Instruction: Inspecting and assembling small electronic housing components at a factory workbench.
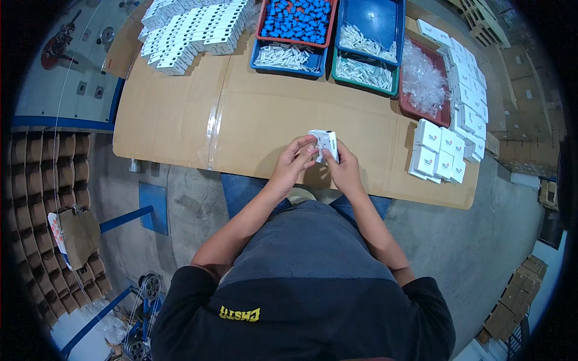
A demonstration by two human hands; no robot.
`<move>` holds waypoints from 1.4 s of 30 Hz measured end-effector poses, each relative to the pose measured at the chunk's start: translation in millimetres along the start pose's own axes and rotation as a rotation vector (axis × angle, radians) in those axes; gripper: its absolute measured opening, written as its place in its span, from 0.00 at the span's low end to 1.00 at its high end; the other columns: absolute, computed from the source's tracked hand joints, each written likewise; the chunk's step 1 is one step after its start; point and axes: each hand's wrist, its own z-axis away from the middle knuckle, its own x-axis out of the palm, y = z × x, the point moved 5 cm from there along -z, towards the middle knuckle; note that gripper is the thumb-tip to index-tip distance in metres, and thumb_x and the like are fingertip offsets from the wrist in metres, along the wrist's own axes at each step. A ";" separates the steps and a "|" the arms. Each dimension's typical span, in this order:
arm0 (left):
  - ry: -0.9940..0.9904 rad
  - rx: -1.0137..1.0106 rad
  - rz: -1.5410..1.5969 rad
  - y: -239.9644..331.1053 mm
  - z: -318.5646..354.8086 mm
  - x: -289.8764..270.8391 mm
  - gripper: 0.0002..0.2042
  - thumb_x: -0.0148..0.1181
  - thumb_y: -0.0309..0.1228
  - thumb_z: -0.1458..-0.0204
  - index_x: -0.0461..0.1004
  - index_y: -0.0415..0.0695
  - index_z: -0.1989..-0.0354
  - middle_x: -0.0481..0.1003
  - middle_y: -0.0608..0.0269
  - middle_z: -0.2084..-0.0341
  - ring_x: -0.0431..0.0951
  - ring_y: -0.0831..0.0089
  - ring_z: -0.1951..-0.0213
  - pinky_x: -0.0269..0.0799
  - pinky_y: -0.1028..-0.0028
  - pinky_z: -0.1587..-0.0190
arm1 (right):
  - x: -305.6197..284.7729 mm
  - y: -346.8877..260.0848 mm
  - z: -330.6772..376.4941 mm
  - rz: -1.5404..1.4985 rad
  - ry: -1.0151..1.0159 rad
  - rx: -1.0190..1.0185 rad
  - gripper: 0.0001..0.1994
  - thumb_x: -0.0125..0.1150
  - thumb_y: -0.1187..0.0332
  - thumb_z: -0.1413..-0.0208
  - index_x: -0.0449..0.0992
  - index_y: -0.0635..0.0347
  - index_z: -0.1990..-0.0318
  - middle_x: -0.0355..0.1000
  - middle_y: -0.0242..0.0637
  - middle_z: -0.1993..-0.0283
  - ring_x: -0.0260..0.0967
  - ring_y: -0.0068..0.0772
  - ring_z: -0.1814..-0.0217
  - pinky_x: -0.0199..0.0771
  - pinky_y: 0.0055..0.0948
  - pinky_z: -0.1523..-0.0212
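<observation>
Above the table's near edge, a small white box (pixel 328 142) with dark print is held up between both hands. My right hand (pixel 345 172) is closed round its right side, the thumb on the lower front. From the left, my left hand (pixel 293 161) meets the box, its fingers bent and closed against the left edge. Whether a smaller piece is also between those fingertips is too small to make out. The box's lower left part is hidden behind the fingers.
Cardboard (pixel 171 129) covers the table. White boxes (pixel 201 33) are stacked at far left, more white boxes (pixel 438 151) at right. Along the back stand a red tray (pixel 330 37) of blue pieces, blue trays (pixel 370 21) and a green tray (pixel 355 83) of white pieces, and a red tray (pixel 442 117) of clear plastic bags.
</observation>
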 end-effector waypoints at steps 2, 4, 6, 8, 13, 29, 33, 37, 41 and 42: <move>0.065 0.168 -0.177 3.2 -3.3 -8.3 0.25 0.59 0.32 0.34 0.62 0.41 0.31 0.65 0.54 0.34 0.72 0.68 0.38 0.73 0.69 0.41 | 1.0 -0.4 0.5 -0.020 0.017 0.032 0.23 0.66 0.70 0.39 0.72 0.62 0.37 0.80 0.38 0.55 0.77 0.28 0.53 0.77 0.29 0.52; 0.149 0.256 -0.209 2.8 -5.0 -13.5 0.24 0.62 0.30 0.36 0.65 0.41 0.33 0.69 0.57 0.39 0.74 0.70 0.41 0.74 0.71 0.42 | 4.6 -10.6 2.5 -0.105 -0.016 -0.064 0.20 0.62 0.74 0.37 0.73 0.64 0.38 0.78 0.35 0.51 0.74 0.25 0.50 0.74 0.25 0.48; 0.229 0.345 -0.241 8.0 -4.7 -21.2 0.23 0.64 0.28 0.38 0.68 0.40 0.36 0.73 0.60 0.44 0.75 0.73 0.45 0.75 0.73 0.44 | 7.5 -28.2 5.1 -0.195 -0.066 -0.142 0.18 0.61 0.75 0.36 0.74 0.64 0.39 0.76 0.35 0.49 0.73 0.25 0.47 0.71 0.24 0.46; 0.020 0.258 -0.120 10.7 -6.3 -22.1 0.17 0.66 0.24 0.40 0.74 0.38 0.43 0.78 0.62 0.51 0.78 0.74 0.49 0.75 0.74 0.45 | 6.3 -33.0 5.8 -0.282 -0.113 -0.221 0.17 0.60 0.75 0.36 0.75 0.65 0.40 0.75 0.35 0.47 0.71 0.26 0.45 0.69 0.24 0.43; 0.023 0.439 -0.250 27.0 0.2 -18.3 0.12 0.65 0.19 0.43 0.76 0.36 0.51 0.80 0.63 0.58 0.79 0.75 0.53 0.78 0.74 0.47 | 2.2 -28.5 3.9 -0.284 -0.144 -0.239 0.14 0.61 0.76 0.36 0.77 0.66 0.44 0.74 0.37 0.49 0.71 0.29 0.43 0.67 0.27 0.39; 0.000 0.418 -0.832 37.1 -26.4 -46.3 0.27 0.73 0.42 0.49 0.76 0.42 0.43 0.77 0.53 0.47 0.78 0.57 0.46 0.73 0.61 0.42 | -41.9 -21.2 -20.6 0.289 -0.233 -0.033 0.16 0.68 0.70 0.42 0.74 0.63 0.49 0.77 0.40 0.61 0.76 0.35 0.56 0.75 0.33 0.53; 0.441 0.603 -1.145 55.1 -46.5 -133.8 0.25 0.69 0.42 0.46 0.75 0.43 0.43 0.75 0.52 0.46 0.72 0.52 0.42 0.65 0.57 0.37 | -46.6 -31.5 -36.5 0.589 -0.368 0.100 0.15 0.67 0.70 0.46 0.75 0.62 0.51 0.77 0.45 0.62 0.76 0.48 0.57 0.75 0.38 0.54; 0.772 0.703 -1.404 73.3 -44.3 -191.6 0.25 0.66 0.39 0.46 0.73 0.41 0.42 0.70 0.51 0.43 0.67 0.52 0.38 0.60 0.55 0.34 | -32.9 -56.3 -58.1 0.654 -0.380 -0.187 0.14 0.66 0.72 0.49 0.79 0.61 0.54 0.75 0.47 0.57 0.74 0.53 0.53 0.75 0.41 0.50; 0.755 0.704 -1.425 78.2 -37.4 -193.1 0.24 0.62 0.39 0.44 0.72 0.40 0.42 0.70 0.52 0.43 0.67 0.53 0.38 0.60 0.54 0.35 | -3.3 -89.3 -96.8 0.797 -0.396 -0.336 0.14 0.66 0.74 0.50 0.79 0.61 0.54 0.73 0.46 0.56 0.73 0.52 0.50 0.74 0.41 0.49; 0.770 0.707 -1.429 80.2 -33.9 -192.6 0.24 0.62 0.39 0.44 0.72 0.40 0.42 0.70 0.52 0.43 0.67 0.53 0.38 0.60 0.54 0.35 | 5.7 -92.3 -111.1 0.793 -0.402 -0.349 0.14 0.66 0.74 0.50 0.79 0.61 0.54 0.73 0.46 0.56 0.73 0.52 0.50 0.74 0.41 0.49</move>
